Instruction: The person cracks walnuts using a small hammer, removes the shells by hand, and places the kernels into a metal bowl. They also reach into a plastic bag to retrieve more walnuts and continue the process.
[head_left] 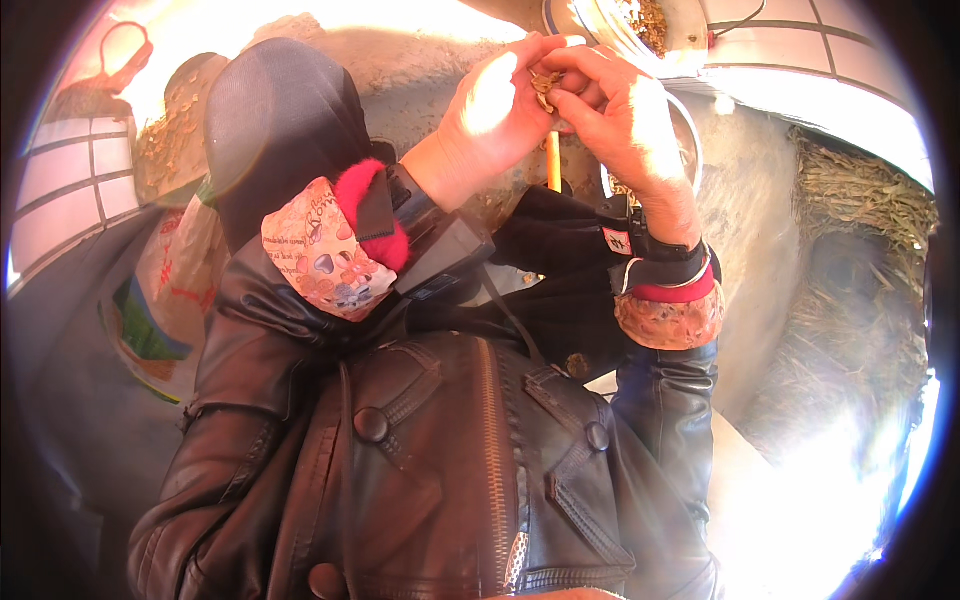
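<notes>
Close together at the top of the view, both my hands work on a small tan, dried, papery piece (545,88), perhaps a husk or pod; its exact kind is unclear. My left hand (492,118) is turned palm up and half curled, with the piece against its fingers. From the other side, my right hand (632,115) pinches the piece between thumb and fingertips. Some fingers overlap and hide one another. An orange-yellow stick (553,162) shows just below the hands; whether a hand touches it cannot be seen.
A round container (648,25) with brown bits stands beyond my right hand. More brown bits lie in a heap (178,125) at the left, near a printed sack (170,300). Dry straw (865,195) lies along the right. My dark-clad knee (285,130) rises left of my hands.
</notes>
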